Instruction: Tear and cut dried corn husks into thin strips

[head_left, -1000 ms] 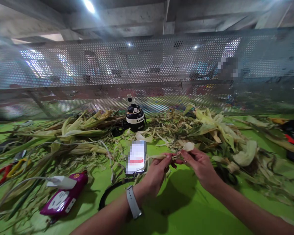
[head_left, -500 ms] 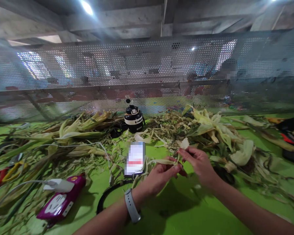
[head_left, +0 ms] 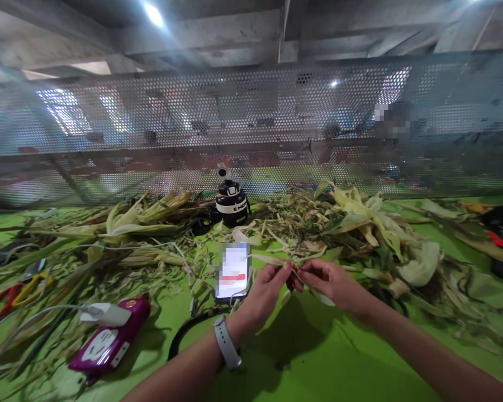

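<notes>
My left hand (head_left: 269,290), with a pale watch strap on its wrist, pinches a corn husk strip (head_left: 266,259) between thumb and fingers. One end of the strip sticks out leftward over the top of the phone (head_left: 233,273). My right hand (head_left: 334,283) meets it fingertip to fingertip and pinches the same piece, whose wider pale end hangs below the right fingers. Exactly how the husk is folded or twisted between the fingertips is hidden. Both hands are held above the green table (head_left: 318,363).
Corn husk heaps (head_left: 360,215) lie at the right and left. A black bottle (head_left: 231,207) stands at the back before a perforated metal screen (head_left: 251,123). A purple power bank (head_left: 109,338) with a white plug, and scissors (head_left: 8,298), lie at left.
My right hand has moved down and a little left, closer to my left hand. The husk's wide end, upright before, now points down to the right. The view has shifted slightly.
</notes>
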A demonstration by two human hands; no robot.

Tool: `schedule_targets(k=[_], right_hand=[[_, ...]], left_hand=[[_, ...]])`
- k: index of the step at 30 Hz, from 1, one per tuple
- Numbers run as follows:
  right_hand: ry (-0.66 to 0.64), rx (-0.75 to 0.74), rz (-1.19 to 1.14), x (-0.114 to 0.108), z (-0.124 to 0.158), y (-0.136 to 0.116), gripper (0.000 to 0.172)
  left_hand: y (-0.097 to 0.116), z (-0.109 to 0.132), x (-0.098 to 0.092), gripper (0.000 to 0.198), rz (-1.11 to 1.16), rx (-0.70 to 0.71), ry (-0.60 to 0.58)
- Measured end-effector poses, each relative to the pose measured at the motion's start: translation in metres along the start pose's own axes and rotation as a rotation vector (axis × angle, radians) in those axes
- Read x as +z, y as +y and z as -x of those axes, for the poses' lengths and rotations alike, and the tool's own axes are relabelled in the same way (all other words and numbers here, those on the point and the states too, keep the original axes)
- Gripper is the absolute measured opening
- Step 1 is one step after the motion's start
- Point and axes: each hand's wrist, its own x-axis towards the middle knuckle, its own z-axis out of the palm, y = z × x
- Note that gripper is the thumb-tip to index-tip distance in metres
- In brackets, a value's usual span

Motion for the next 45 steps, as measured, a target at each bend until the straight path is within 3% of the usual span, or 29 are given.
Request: schedule_targets(k=[5, 10, 11, 13, 16, 19, 24, 33, 38, 45], right_hand=[[0.114, -0.132, 0.3, -0.001, 0.003, -0.005, 0.032], [0.609, -0.577, 0.775, 0.006, 0.013, -0.007, 0.017], [0.604, -0.638, 0.833, 0.008, 0.014, -0.007, 0.015], [0.473, -0.624, 0.869, 0.014, 0.017, -0.007, 0.014], [0.25, -0.397, 0.748, 0.023, 0.016, -0.005, 0.019], [0.137, -0.203, 0.509, 0.027, 0.012, -0.001, 0.019], [0.077, -0.079, 0.284, 0.028, 0.009, 0.003, 0.016], [-0.019, -0.052, 0.339, 0.021, 0.006, 0.002, 0.021], [-0.024, -0.024, 0.366, 0.018, 0.005, 0.004, 0.02], [-0.082, 0.024, 0.231, 0.021, 0.005, 0.006, 0.021]], left_hand=[[-0.008, -0.002, 0.0, 0.032, 0.205, -0.073, 0.063], [-0.012, -0.005, 0.001, 0.023, 0.407, -0.116, 0.152], [-0.012, -0.005, 0.002, 0.022, 0.451, -0.114, 0.149], [-0.01, -0.004, 0.003, 0.018, 0.543, -0.113, 0.136], [-0.006, -0.001, 0.007, 0.018, 0.653, -0.147, 0.139], [-0.004, 0.001, 0.011, 0.024, 0.671, -0.151, 0.124], [-0.007, 0.002, 0.012, 0.028, 0.547, -0.106, 0.125], [-0.005, -0.001, 0.006, 0.034, 0.593, -0.158, 0.12], [-0.002, -0.002, 0.004, 0.027, 0.624, -0.185, 0.145], [-0.003, -0.003, 0.003, 0.021, 0.622, -0.164, 0.193]])
